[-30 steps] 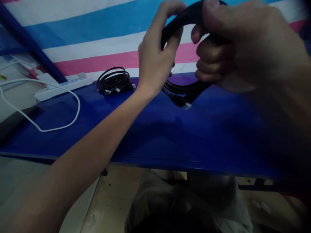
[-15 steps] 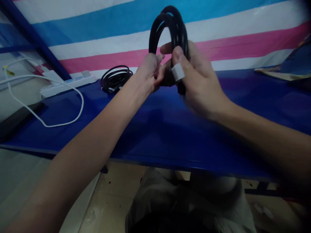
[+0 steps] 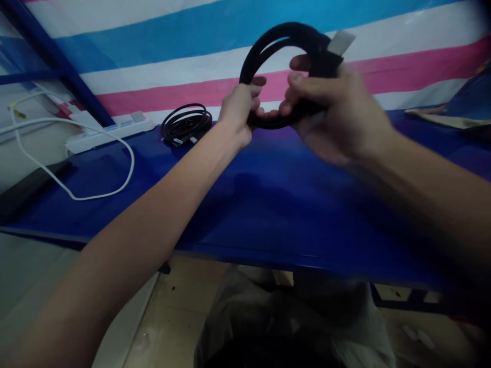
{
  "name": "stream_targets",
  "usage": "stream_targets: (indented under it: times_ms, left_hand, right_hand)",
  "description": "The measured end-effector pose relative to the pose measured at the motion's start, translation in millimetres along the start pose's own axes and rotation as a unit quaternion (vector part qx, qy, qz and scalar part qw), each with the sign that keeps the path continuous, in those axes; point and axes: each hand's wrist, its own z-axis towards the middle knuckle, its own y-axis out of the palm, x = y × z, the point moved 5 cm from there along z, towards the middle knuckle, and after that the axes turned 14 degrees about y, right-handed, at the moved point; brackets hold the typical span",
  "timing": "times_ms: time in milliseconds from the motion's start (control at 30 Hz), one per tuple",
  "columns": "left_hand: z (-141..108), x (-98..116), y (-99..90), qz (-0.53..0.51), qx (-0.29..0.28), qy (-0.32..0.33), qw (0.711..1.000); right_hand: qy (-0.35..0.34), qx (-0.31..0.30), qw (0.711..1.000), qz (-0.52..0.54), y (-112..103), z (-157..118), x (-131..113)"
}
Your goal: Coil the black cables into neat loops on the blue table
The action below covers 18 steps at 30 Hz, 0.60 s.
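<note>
A coiled black cable (image 3: 286,33) is held up above the blue table (image 3: 261,214), its loops forming a wide ring. My left hand (image 3: 240,110) is closed round the left side of the ring. On the right side, my right hand (image 3: 337,107) grips the coil, slightly blurred. A flat silvery-white connector (image 3: 341,43) sticks out above my right hand. Behind my left forearm a second, thinner black cable coil (image 3: 186,122) lies on the table with small light connector ends.
At the left back lie a white power strip (image 3: 111,135) and a looping white cable (image 3: 132,163), with a dark flat object (image 3: 30,189) near the left edge. A striped sheet (image 3: 172,41) hangs behind. Some papers (image 3: 441,117) lie at the right back.
My right hand has moved right and the coil has opened from a narrow loop into a wider ring. The connector has swung up from beside my right thumb to above the hand.
</note>
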Motion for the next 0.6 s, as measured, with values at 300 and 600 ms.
stream_targets:
  times_ms: [300,600]
  left_hand:
    - [-59.3,26.9,47.2,0.016,-0.387,-0.052,0.92]
    - [-17.1,-12.7,6.5,0.164,-0.124,-0.017,0.979]
  right_hand:
    - [0.18,-0.126,0.972,-0.08,-49.2,8.6,5.5]
    - [0.03,0.031,0.915,-0.401,-53.4,21.4,12.5]
